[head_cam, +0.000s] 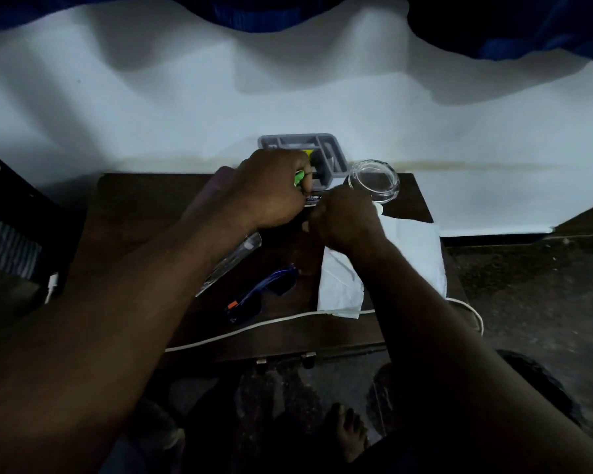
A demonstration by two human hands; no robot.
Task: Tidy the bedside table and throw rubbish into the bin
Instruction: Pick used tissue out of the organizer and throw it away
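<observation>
White cable [254, 327] is laid along the near edge of the dark surface [134, 206]. Blue sunglasses [258, 295] are seen just behind it, between a clear wrapper [230, 265] and white paper [408, 254]. Mid-surface, a green item [299, 178] is gripped in the clenched left hand [271, 189]. The right hand [346, 220] is curled beside it at a small labelled packet [313, 199]; whether anything is grasped cannot be told. Glass jar [374, 179] and grey organiser tray [288, 140] are set at the far edge, by the wall.
</observation>
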